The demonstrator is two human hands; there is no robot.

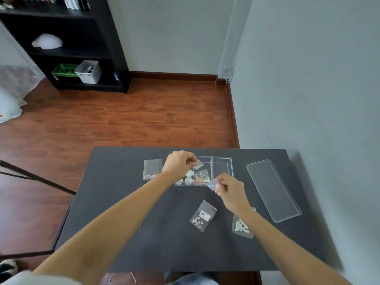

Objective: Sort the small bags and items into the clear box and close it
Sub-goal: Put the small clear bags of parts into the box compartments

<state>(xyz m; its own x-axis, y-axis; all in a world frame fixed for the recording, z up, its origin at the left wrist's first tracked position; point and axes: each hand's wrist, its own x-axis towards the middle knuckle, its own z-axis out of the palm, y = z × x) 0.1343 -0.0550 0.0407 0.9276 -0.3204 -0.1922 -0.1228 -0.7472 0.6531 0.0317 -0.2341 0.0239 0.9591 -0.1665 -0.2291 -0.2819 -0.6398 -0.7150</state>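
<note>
A clear divided box stands open near the far edge of the black table. Small bags and two round white items lie in its left compartments. My left hand pinches a small clear bag above the box's left part. My right hand grips another small bag with bluish bits at the box's near edge. The clear lid lies flat to the right of the box. Three more bags rest on the table: one at the left, one in the middle, one partly under my right forearm.
A grey wall runs close along the table's right side. Wooden floor lies beyond the far edge, with a black shelf unit at the back left. A thin black stand leg crosses at the left.
</note>
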